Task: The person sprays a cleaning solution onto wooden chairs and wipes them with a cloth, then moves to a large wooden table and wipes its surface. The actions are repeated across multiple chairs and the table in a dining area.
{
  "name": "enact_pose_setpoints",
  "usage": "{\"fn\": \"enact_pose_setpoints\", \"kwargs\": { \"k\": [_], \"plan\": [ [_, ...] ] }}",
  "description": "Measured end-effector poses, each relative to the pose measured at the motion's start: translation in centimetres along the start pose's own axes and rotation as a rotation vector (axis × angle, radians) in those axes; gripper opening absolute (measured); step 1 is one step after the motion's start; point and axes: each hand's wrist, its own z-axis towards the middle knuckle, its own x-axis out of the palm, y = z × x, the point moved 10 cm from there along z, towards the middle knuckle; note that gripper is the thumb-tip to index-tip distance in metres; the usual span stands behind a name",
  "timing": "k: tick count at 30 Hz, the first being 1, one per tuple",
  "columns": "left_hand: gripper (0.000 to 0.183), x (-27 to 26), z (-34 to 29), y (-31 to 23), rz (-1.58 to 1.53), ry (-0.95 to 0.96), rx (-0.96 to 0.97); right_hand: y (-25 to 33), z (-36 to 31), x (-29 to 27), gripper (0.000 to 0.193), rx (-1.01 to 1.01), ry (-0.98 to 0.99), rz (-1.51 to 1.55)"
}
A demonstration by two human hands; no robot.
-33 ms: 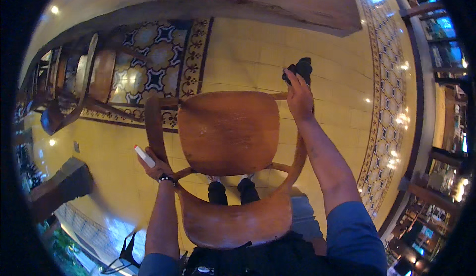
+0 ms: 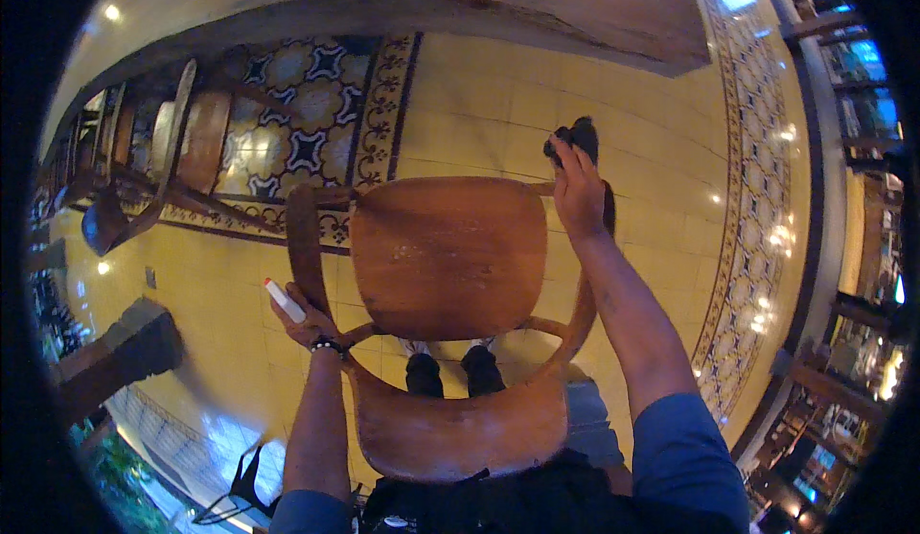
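A wooden chair (image 2: 450,256) with a rounded seat and curved arms stands right in front of me, its backrest (image 2: 465,438) nearest my body. Beside its left arm, my left hand (image 2: 309,325) is closed around a slim white object with a red tip (image 2: 284,301), perhaps a small bottle. My right hand (image 2: 579,197) reaches to the far end of the chair's right arm and grips a bunched black cloth (image 2: 577,141). That hand covers part of the arm, and whether the cloth touches the wood cannot be made out.
A long table (image 2: 537,7) with a worn edge lies beyond the chair. More wooden chairs (image 2: 172,150) stand at the left over patterned tiles (image 2: 307,103). A dark block-like foot (image 2: 144,342) is at lower left, a black strap (image 2: 247,481) below it. Yellow tiles (image 2: 661,275) cover the floor.
The whole view has shifted slightly, with the chair a little further right. My right hand and the cloth have come slightly nearer along the chair's arm. My left hand keeps its grip.
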Motion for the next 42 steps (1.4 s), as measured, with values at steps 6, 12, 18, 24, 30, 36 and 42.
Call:
{"fn": "enact_pose_setpoints", "kwargs": {
  "k": [6, 12, 18, 24, 30, 36, 42],
  "plan": [
    [0.053, 0.4, 0.6, 0.1, -0.081, -0.013, 0.069, 6.4, -9.3, 11.6, 0.078, 0.029, 0.435, -0.152],
    [0.052, 0.7, 1.2, 0.8, -0.055, 0.019, 0.041, 0.6, -15.1, 19.0, 0.088, 0.384, 0.287, -0.005],
    [0.052, 0.9, 2.0, 1.9, -0.041, -0.027, 0.075, 0.4, -11.4, 26.5, 0.08, 0.582, 0.032, -0.496],
    [0.052, 1.1, 1.7, 2.2, -0.057, -0.002, 0.083, 19.9, -13.5, 37.6, 0.051, -0.433, 0.531, 0.128],
    [0.049, 1.3, 1.9, 1.0, -0.075, -0.001, 0.166, 13.8, -19.4, 33.9, 0.041, -0.559, 0.808, 0.212],
    [0.047, 1.4, 1.7, 1.5, -0.104, -0.005, 0.125, -2.1, -8.6, 21.5, 0.046, 0.057, -0.032, -0.699],
    [0.047, 1.2, 1.6, 1.6, -0.084, 0.018, 0.105, 16.1, -18.0, 36.2, 0.054, -0.393, 0.534, -0.176]
  ]
}}
